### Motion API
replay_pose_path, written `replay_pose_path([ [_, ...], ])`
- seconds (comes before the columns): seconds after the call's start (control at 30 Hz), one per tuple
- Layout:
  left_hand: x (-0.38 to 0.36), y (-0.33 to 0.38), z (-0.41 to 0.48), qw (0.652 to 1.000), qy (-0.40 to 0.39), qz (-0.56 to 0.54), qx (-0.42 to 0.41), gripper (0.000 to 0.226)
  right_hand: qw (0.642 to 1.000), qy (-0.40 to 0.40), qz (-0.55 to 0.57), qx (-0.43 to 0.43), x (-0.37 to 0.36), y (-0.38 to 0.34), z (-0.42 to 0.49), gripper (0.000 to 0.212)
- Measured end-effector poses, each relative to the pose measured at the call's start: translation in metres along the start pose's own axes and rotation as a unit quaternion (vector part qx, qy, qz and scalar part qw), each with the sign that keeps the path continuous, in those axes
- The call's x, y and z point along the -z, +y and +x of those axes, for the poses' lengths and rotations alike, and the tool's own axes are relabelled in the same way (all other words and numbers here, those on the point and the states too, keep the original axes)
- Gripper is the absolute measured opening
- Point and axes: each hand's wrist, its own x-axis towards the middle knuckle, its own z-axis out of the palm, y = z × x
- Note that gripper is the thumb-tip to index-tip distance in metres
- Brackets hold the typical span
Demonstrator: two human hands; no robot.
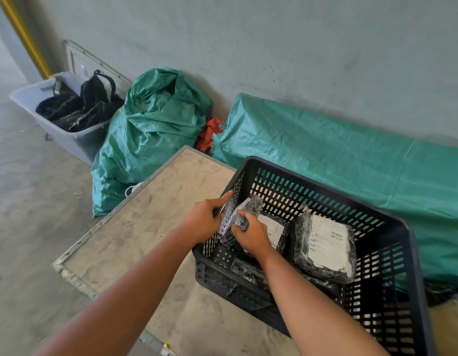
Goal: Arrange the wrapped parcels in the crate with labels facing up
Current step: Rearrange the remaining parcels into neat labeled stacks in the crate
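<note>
inside one crate, three labelled parcels

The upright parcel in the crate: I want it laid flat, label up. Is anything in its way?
Yes. The upright parcel, gripped by the right hand, stands against the crate wall; a labelled parcel lies flat right beside it, filling the floor there.

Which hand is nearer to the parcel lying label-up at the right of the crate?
The right hand. It is inside the crate, gripping an upright parcel just left of the label-up parcel. The left hand is farther left, at the crate's left wall.
</note>
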Motion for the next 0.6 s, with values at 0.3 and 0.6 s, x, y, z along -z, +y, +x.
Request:
replay_pose_path([
  [0.3, 0.001, 0.003, -0.002, 1.0, -0.002, -0.012, 0.002, 0.067, 0.994, 0.046, 0.091, -0.03, 0.035, 0.009, -0.007, 0.058],
  [0.6, 0.003, 0.006, -0.003, 1.0, 0.007, -0.002, 0.025, 0.068, 0.991, 0.102, 0.086, 0.029, 0.096, 0.009, -0.051, 0.048],
])
